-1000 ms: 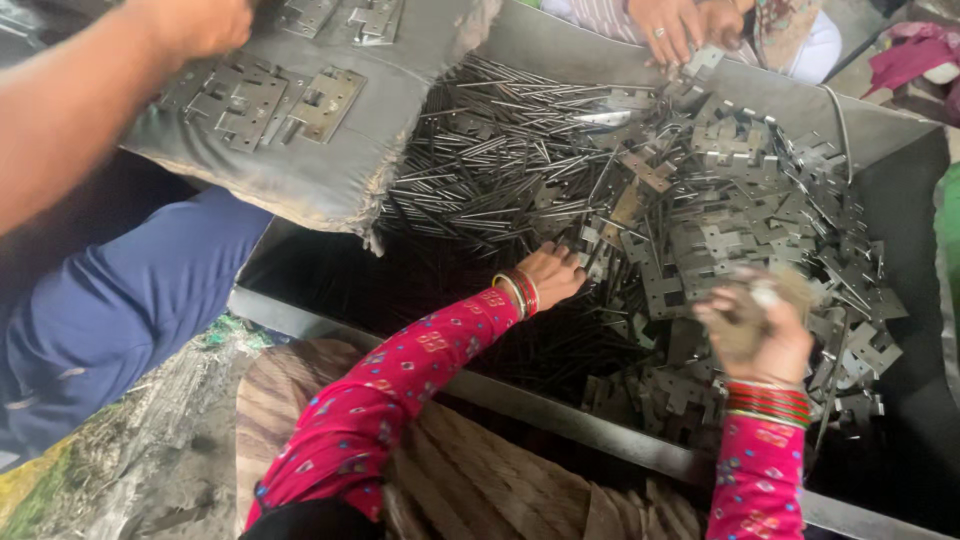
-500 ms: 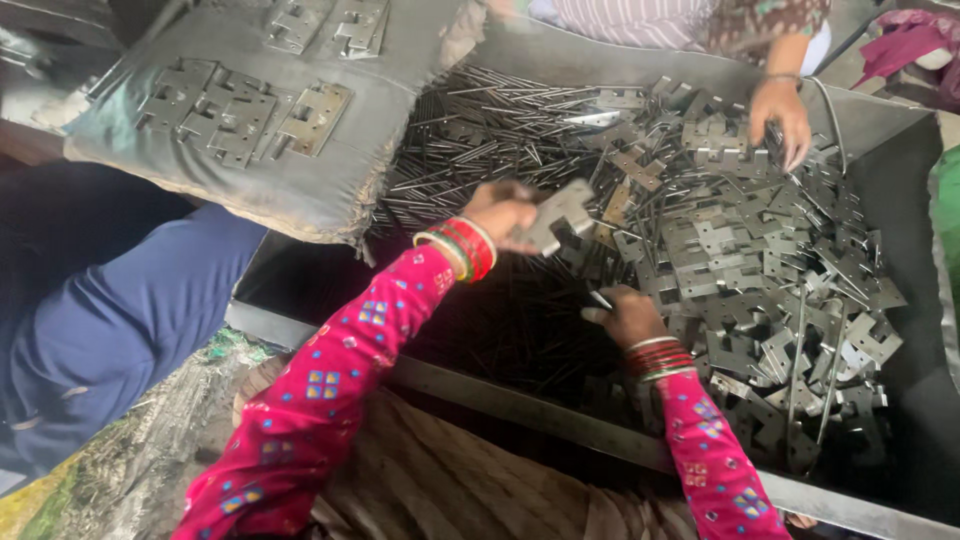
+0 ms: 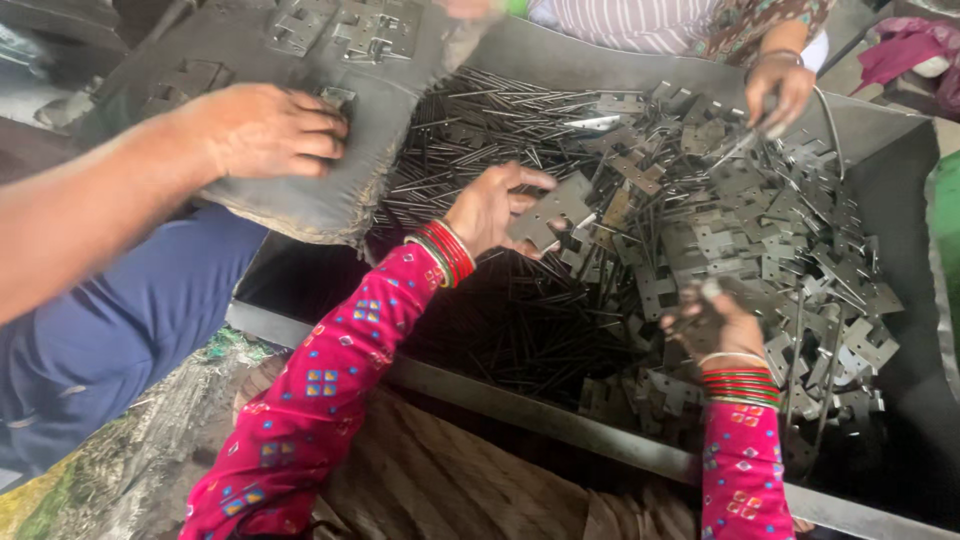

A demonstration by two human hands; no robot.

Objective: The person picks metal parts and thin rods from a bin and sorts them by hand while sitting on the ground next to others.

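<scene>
Holding: the left hand point(image 3: 497, 205) pinches a flat grey hinge plate point(image 3: 548, 212) between thumb and fingers, lifted just above the heap.
Plate axis: the plate's long side runs roughly left to right, tilted up toward the far side of the bin; its notched edge faces the right.
Right hand: the right hand point(image 3: 722, 322) is closed low over loose metal in the pile; what exactly it grips cannot be told, as the fingers are dark and half buried.
Hands apart: the two hands are well apart, the left higher and farther in, the right nearer the body and lower.
Direction: from the right hand, the held plate lies up and to the left; the left hand is plainly the nearer one, since it already has it.
Pile: a mound of hinge plates point(image 3: 760, 240) fills the right of the metal bin point(image 3: 600, 435); thin metal pins point(image 3: 480, 110) lie in a bed to the left, under the left hand.
Others: another person's hand point(image 3: 262, 130) presses on a grey sack point(image 3: 300, 195) at left; a third hand point(image 3: 778, 88) reaches in from the far rim.
</scene>
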